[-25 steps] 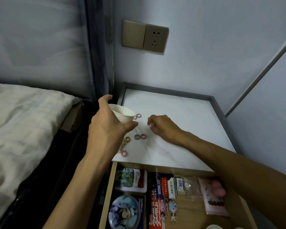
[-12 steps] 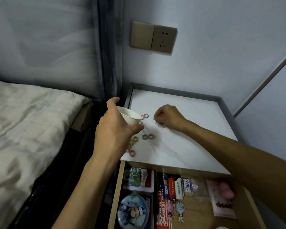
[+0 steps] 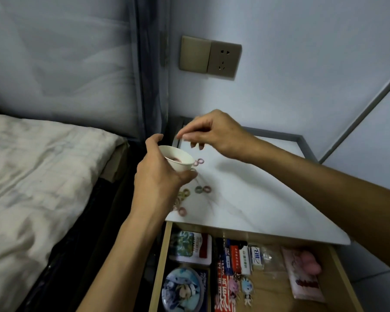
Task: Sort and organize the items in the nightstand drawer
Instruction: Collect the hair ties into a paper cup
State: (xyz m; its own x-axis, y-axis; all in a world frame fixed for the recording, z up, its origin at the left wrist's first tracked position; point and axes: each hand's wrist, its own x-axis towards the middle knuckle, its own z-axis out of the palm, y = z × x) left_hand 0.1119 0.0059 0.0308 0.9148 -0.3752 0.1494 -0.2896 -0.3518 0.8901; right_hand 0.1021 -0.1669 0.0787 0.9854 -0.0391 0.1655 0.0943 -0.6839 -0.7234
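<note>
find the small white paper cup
Head view: the small white paper cup is gripped by the left hand over the left edge of the white nightstand top.

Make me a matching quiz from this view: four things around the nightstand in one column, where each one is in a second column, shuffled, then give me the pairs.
Things:
1. white cup
2. loose hair rings
3. round badge
4. pink pouch

Places:
A. right side of the open drawer
B. held in the left hand
C. lying on the nightstand top
D. near-left part of the drawer

Pairs: 1-B, 2-C, 3-D, 4-A.
</note>
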